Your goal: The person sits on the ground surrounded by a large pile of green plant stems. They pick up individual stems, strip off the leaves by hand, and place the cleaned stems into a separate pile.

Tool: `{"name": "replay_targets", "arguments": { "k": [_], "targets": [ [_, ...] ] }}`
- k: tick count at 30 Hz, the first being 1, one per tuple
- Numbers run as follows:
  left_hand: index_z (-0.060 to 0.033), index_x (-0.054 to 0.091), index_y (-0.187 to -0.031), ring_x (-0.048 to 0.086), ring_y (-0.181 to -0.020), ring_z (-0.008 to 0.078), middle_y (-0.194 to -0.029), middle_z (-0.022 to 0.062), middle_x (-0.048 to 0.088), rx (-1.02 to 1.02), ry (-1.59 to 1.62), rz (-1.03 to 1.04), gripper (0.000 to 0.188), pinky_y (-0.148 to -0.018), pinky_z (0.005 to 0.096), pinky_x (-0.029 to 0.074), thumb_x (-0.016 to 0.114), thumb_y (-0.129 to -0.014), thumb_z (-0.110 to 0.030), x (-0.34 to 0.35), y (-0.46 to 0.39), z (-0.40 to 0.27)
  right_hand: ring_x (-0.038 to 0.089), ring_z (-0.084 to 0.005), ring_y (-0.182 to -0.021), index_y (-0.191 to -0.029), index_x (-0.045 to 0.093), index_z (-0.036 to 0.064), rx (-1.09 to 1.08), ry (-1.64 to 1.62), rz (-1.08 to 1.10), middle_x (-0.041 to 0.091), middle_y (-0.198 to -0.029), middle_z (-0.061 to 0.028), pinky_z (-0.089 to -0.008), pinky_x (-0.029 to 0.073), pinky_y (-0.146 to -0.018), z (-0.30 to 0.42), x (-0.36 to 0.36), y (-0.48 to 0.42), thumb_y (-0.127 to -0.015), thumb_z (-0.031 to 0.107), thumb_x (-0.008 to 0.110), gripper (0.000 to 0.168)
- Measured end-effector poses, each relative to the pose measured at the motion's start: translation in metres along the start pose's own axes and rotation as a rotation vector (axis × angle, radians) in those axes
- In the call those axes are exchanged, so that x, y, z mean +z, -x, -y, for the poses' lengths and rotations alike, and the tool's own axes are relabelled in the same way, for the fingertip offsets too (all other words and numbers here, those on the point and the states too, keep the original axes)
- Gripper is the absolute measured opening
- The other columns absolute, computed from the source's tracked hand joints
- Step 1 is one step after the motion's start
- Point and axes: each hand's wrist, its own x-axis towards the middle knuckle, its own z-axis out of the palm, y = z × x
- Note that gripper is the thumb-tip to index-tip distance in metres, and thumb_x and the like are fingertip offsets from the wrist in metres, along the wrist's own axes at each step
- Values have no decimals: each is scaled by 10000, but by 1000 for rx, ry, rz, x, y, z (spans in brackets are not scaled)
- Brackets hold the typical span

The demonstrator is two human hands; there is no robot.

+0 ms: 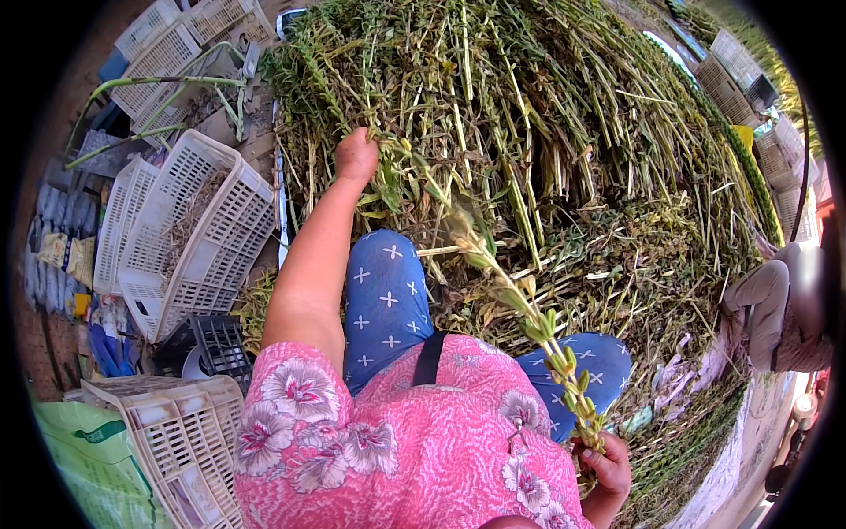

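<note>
A long sesame stalk (505, 278), lined with green and yellowish pods, slants across my lap from upper left to lower right. My left hand (357, 157) is stretched forward over the pile, its fingers closed around the stalk's far end. Close to my right side, my right hand (607, 463) grips the near end, where the pods are densest. Beneath and beyond the stalk lies a large heap of cut, partly dried stalks (476, 99) with wilted leaves. My knees in blue patterned trousers (386, 297) rest against the heap's near edge.
White slatted plastic crates (218, 231) stand at left, one holding dry plant litter. Another crate (192, 443) and a green bag (92, 456) are at lower left. More crates (730, 73) stand at upper right. Another person's bent leg (760, 304) is at the right edge.
</note>
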Motion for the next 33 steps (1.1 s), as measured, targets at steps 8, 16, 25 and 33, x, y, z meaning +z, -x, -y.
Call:
{"name": "replay_targets", "arguments": {
  "k": [8, 16, 25, 33],
  "targets": [
    [-55, 621, -1064, 615, -793, 226, -934, 107, 648, -406, 573, 23, 240, -708, 378, 470, 518, -914, -210, 0, -8, 51, 509, -94, -541, -993, 630, -68, 22, -55, -51, 598, -798, -70, -229, 390, -469, -1, -4, 11, -789, 100, 645, 265],
    [-76, 632, -1045, 562, -779, 137, -903, 34, 620, -265, 772, 94, 207, -700, 308, 443, 548, -869, -146, 21, 12, 16, 499, -92, -529, -1019, 621, -63, 44, -119, -1, 587, -757, -66, -234, 396, -473, 3, -4, 3, -798, 107, 635, 279],
    [2, 562, -1022, 620, -714, 179, -884, 91, 618, -399, 1229, 217, 180, -563, 326, 501, 534, -850, -43, 34, 11, -14, 516, -93, -549, -1017, 631, -55, 47, -165, 38, 614, -788, -68, -232, 407, -493, -7, -3, 5, -803, 86, 643, 257],
    [33, 540, -984, 601, -624, 201, -851, 132, 616, -613, 1547, 412, 136, -503, 282, 488, 467, -887, -29, 61, 16, -32, 540, -104, -598, -1032, 625, -67, 66, -137, 46, 621, -848, -89, -237, 419, -515, -1, -4, 3, -793, 67, 647, 274]
  ]
}}
